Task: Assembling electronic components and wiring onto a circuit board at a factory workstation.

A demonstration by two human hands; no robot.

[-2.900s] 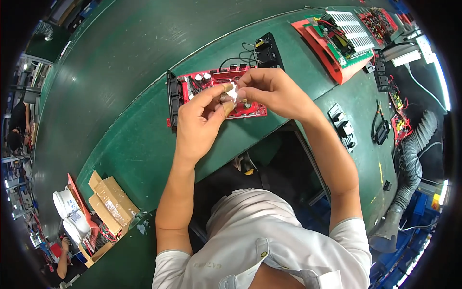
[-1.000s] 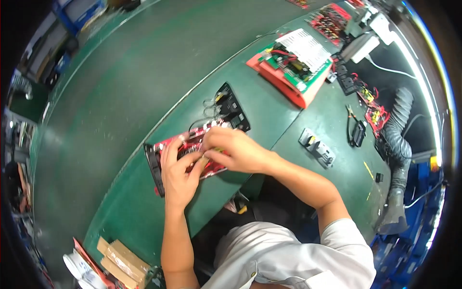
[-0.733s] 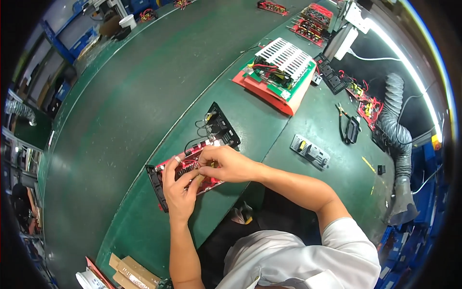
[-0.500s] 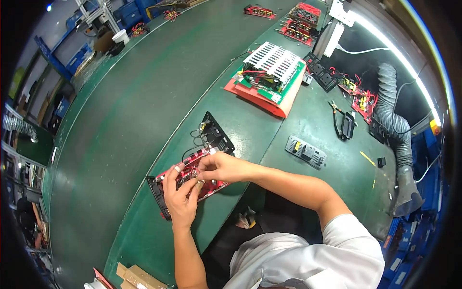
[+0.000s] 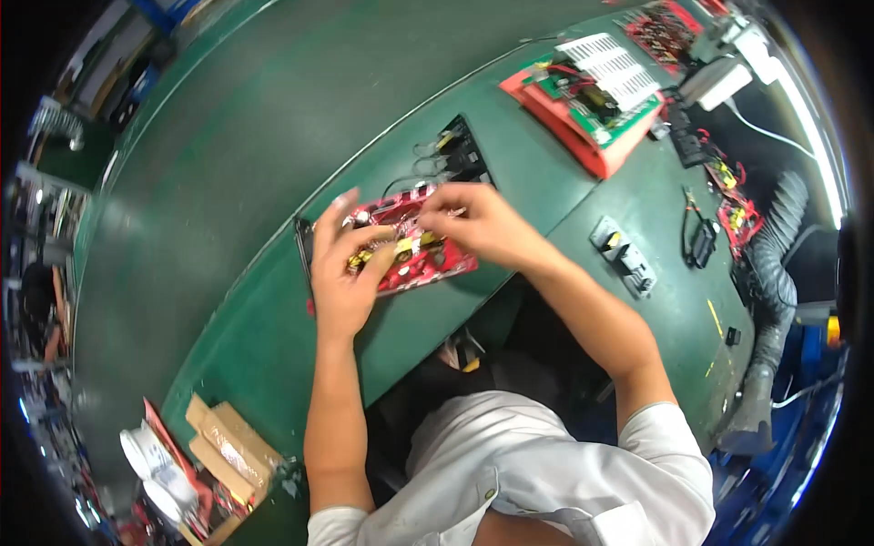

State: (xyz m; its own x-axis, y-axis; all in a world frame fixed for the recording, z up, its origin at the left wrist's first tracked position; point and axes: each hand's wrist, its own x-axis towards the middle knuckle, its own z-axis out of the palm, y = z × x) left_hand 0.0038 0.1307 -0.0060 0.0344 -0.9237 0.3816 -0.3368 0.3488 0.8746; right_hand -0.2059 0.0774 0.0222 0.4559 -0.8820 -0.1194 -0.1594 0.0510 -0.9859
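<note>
A red circuit board (image 5: pixel 426 271) with yellow and dark components lies on the green table, in front of me. At its left end, my left hand (image 5: pixel 344 282) reaches over the board with its fingers apart; nothing shows in its grasp. Over the board's upper right part, my right hand (image 5: pixel 482 223) has its thumb and fingers pinched together. Whatever they hold, if anything, is hidden and blurred. Thin dark wires run from the board to a black panel (image 5: pixel 469 155) standing just beyond it. Another dark end panel (image 5: pixel 305 259) is partly hidden beside my left hand.
To the right lie a grey panel with fitted parts (image 5: pixel 624 257), pliers (image 5: pixel 692 205) and a small black block (image 5: pixel 733 337). A green board under a slotted white metal cover (image 5: pixel 608 68) sits on red material farther back. Cardboard (image 5: pixel 228 441) and white spools (image 5: pixel 159 473) stand at lower left.
The whole view has turned, so the table things appear shifted. My left fingers have spread from their closer grip on the board, and my right hand has drawn slightly apart from the left.
</note>
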